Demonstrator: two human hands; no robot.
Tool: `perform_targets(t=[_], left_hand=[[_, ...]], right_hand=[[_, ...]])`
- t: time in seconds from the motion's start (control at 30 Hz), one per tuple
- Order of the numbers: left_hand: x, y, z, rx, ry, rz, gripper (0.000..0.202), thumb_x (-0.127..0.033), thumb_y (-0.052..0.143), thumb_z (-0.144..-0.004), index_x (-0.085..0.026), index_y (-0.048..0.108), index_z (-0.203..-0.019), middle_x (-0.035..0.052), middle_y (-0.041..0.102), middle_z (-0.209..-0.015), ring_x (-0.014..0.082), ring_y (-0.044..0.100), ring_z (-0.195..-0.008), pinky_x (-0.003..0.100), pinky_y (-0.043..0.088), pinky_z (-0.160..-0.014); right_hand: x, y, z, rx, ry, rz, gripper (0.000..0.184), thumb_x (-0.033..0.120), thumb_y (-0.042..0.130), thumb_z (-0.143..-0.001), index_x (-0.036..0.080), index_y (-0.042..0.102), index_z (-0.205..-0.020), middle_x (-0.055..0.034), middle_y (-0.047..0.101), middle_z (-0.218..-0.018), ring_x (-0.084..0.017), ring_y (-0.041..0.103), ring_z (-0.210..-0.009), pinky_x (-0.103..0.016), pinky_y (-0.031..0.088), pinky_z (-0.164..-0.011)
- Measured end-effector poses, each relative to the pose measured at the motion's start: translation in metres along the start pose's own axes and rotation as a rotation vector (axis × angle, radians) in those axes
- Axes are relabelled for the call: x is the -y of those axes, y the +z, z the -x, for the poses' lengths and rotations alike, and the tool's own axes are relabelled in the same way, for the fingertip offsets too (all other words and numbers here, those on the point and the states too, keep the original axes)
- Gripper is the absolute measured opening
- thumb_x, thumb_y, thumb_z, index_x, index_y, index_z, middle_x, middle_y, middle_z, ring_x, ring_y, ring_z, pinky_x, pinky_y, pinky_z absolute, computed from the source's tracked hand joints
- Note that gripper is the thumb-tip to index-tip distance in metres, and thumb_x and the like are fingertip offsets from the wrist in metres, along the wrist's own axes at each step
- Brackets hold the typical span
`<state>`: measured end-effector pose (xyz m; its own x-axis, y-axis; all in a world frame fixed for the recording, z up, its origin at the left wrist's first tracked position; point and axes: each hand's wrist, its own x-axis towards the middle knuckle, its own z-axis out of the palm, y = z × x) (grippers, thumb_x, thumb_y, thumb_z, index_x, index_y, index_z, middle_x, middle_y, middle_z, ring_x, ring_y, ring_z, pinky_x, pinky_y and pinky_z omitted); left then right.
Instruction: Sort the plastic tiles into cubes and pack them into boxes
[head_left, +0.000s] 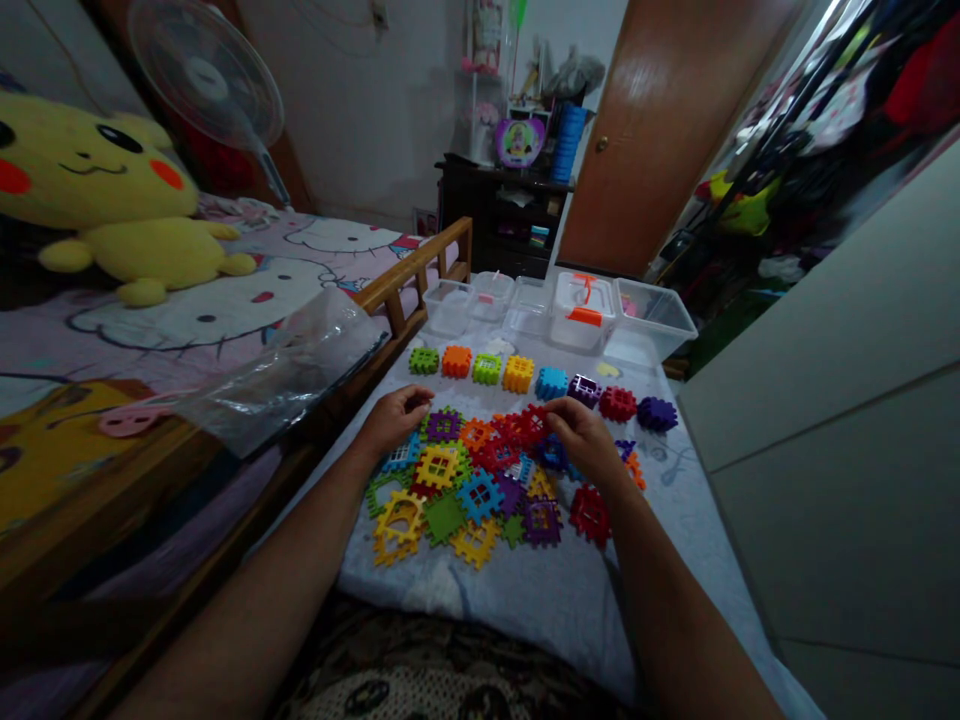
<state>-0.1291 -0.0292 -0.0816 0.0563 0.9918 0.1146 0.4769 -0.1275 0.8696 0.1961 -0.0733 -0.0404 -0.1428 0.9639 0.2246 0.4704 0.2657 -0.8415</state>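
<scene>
A heap of colourful plastic interlocking panels lies on the cloth-covered table in front of me. My left hand (399, 414) is at the heap's left edge, beside a purple panel (444, 425). Its fingers are loosely curled, thumb and fingertips apart, and nothing shows between them. At the heap's far right side my right hand (583, 432) pinches a red panel (535, 421) by its edge. More red panels (501, 455) lie under and beside it. Nearer to me are a blue window panel (480, 495), a green panel (445, 518) and a yellow panel (400, 522).
Behind the heap runs a row of panel stacks sorted by colour, from a green stack (424, 361) to a dark purple stack (657, 414). Clear plastic boxes (649, 312) stand at the far end. A wooden bed rail (409, 290) borders the left, a white cabinet (832, 400) the right.
</scene>
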Motion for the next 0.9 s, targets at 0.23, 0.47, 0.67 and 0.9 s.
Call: perform_targets(t=[0.23,0.47,0.67,0.9], left_hand=[[0.0,0.001,-0.001,-0.008,-0.003,0.006,0.036,-0.043,0.063,-0.071,-0.017,0.07,-0.094,0.0048,0.072,-0.085,0.0219,0.066,-0.081,0.035,0.052,-0.08],[0.001,0.0,0.0,0.003,0.005,-0.012,0.036,-0.043,0.062,-0.072,-0.018,0.07,-0.095,0.0048,0.072,-0.085,0.0223,0.066,-0.081,0.034,0.051,-0.078],[0.003,0.001,-0.001,0.009,0.01,0.0,0.036,-0.045,0.062,-0.072,-0.017,0.069,-0.095,0.0049,0.072,-0.085,0.0219,0.066,-0.082,0.034,0.051,-0.079],[0.004,0.001,-0.002,0.008,0.003,0.009,0.036,-0.044,0.062,-0.071,-0.017,0.069,-0.094,0.005,0.071,-0.085,0.0225,0.066,-0.081,0.034,0.051,-0.079]], right_hand=[[-0.022,0.0,-0.004,0.028,-0.017,0.298,0.021,0.029,0.051,-0.09,0.02,0.069,-0.092,-0.0057,0.068,-0.089,-0.021,0.062,-0.085,-0.035,0.048,-0.081],[-0.021,-0.002,0.002,0.188,-0.101,0.608,0.047,0.04,0.076,-0.075,0.019,0.067,-0.116,-0.0116,0.06,-0.115,-0.029,0.053,-0.106,-0.044,0.043,-0.093],[-0.018,-0.002,0.002,0.186,-0.103,0.612,0.039,0.04,0.075,-0.077,0.02,0.067,-0.11,-0.009,0.06,-0.105,-0.026,0.052,-0.097,-0.04,0.043,-0.086],[-0.012,0.008,-0.016,0.146,-0.125,0.542,0.05,0.039,0.077,-0.077,0.019,0.064,-0.121,-0.0104,0.058,-0.112,-0.028,0.051,-0.105,-0.042,0.042,-0.092]])
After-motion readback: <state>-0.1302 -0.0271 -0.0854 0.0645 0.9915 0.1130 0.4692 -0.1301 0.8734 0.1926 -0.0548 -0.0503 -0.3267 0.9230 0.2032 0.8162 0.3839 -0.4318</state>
